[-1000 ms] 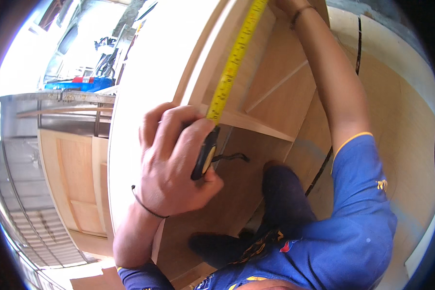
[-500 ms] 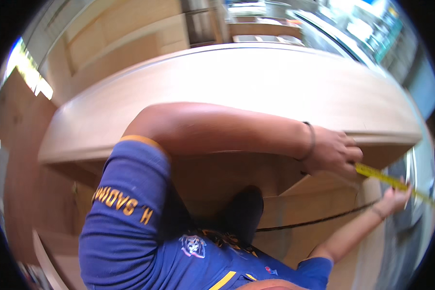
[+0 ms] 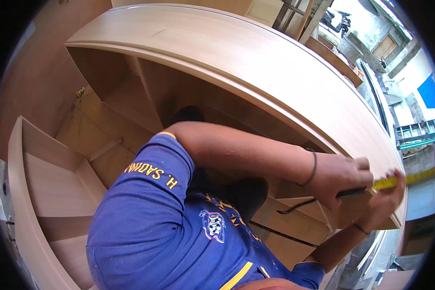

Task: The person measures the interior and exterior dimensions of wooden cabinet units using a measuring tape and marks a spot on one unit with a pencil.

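Note:
A tape measure [image 3: 352,192] with a dark body is in my left hand [image 3: 337,175], its fingers closed around it. From it a yellow tape blade [image 3: 420,177] runs out to the right, past the end of a pale wooden cabinet [image 3: 256,46]. My right hand [image 3: 385,200] pinches the blade close to the body, its thumb and fingers pressed together. Both hands are at the cabinet's right end, over its open hollow side. A thin dark strap [image 3: 295,207] trails from below my left hand.
An open wooden drawer-like box [image 3: 58,179] stands at the left. Beyond the cabinet's far right are a wooden bench [image 3: 333,60], a ladder [image 3: 415,133] and a parked motorbike [image 3: 340,23]. A brown panel [image 3: 38,82] rises at the far left.
My view has swung, so the cabinet now slants down to the right. My right hand has come closer to my left, and less blade shows between them.

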A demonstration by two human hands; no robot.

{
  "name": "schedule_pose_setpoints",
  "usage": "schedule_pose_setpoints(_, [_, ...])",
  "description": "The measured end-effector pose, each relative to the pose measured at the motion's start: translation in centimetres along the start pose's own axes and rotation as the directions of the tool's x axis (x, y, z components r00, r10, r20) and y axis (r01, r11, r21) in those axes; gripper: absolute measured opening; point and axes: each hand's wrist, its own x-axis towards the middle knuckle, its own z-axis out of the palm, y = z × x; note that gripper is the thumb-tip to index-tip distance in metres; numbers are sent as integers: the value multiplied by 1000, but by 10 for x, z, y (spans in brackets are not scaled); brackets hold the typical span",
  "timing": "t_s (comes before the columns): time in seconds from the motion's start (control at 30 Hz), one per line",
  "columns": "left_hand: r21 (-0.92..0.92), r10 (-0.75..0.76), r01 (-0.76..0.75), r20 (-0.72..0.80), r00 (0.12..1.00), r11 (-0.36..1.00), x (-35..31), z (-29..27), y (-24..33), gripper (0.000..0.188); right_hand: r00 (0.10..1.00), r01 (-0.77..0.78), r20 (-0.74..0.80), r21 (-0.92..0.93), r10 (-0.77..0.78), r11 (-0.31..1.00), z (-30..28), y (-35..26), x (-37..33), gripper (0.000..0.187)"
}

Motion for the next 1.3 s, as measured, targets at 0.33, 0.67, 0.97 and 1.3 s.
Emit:
schedule_pose_setpoints(0.33, [-95, -257, 254, -616, 745, 963, 2, 2, -54, 74, 748, 280, 663, -264, -37, 923, 110, 17, 27, 29])
schedule_pose_setpoints(0.67, [-22, -357, 588, -813, 460, 809, -41, -58, -48, 75, 385, 359, 920, -220, 71, 907, 143, 49, 81, 43])
schedule_pose_setpoints(0.97, [280, -46, 680, -907, 419, 678, -86, -119, -46, 71, 436, 790, 897, -341, -75, 510, 112, 150, 139, 22])
schedule_pose_setpoints(1.3, [361, -27, 762, -896, 443, 538, -74, -122, -64, 34, 403, 690, 915, -296, -10, 660, 65, 112, 136, 24])
